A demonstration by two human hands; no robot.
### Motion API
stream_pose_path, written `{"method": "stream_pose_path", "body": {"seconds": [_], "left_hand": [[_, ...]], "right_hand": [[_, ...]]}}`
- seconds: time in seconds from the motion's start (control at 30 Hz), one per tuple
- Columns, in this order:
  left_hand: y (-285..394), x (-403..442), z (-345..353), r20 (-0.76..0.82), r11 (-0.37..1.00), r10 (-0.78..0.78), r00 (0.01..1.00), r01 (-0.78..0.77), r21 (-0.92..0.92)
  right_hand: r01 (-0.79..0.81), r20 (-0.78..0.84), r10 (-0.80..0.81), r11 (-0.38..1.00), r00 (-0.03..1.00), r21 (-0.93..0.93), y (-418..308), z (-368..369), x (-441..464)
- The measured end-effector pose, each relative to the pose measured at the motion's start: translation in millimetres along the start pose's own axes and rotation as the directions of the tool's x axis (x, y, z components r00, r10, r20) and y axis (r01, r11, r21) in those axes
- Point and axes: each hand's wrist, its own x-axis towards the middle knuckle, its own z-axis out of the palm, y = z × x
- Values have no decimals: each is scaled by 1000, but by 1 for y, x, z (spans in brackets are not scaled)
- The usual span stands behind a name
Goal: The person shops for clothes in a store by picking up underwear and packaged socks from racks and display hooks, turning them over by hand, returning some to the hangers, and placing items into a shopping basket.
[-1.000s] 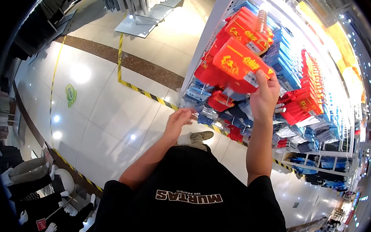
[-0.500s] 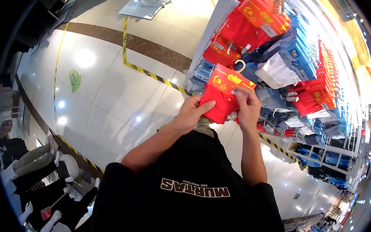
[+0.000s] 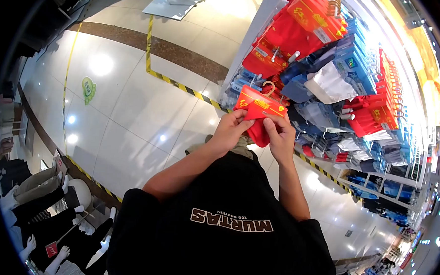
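Red garment pack (image 3: 258, 111) is held between both hands, its cloth overlapping part of the printed card and its hook (image 3: 273, 87) sticking up beyond the fingers. Far to the left of the left hand and lower down are dressed mannequins (image 3: 49, 218); farther up on that side, a green footprint sticker (image 3: 87, 90) lies on the tiled floor (image 3: 130, 117). Striped tape (image 3: 182, 87) runs along the floor past the left hand. The left hand (image 3: 229, 130) is closed on the pack's left part, thumb against bent fingers. The right hand (image 3: 281, 138) pinches the right part, near the left. Up and right of the right hand hang blue packs (image 3: 354, 65), then more red packs (image 3: 378, 111).
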Motion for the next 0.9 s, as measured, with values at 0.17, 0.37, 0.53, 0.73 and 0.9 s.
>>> {"method": "stream_pose_path", "body": {"seconds": [0.17,0.37,0.53,0.73,0.9], "left_hand": [[-11,1,-14,-47,1000,-23,999,23,0],[-16,-1,-16,-100,999,-53,994,53,-4],[-20,-9,-31,-22,989,-112,993,114,96],[-30,-17,-48,-46,985,-75,996,81,150],[-29,-27,-66,-94,978,-59,994,76,193]], "right_hand": [[-65,-39,66,998,997,11,24,-5,1],[-6,-135,22,994,991,113,8,-8,9],[149,-219,-117,980,969,136,-11,-24,36],[358,-359,-337,934,871,-6,-69,-52,90],[422,-397,-447,893,801,-155,-114,-54,138]]}}
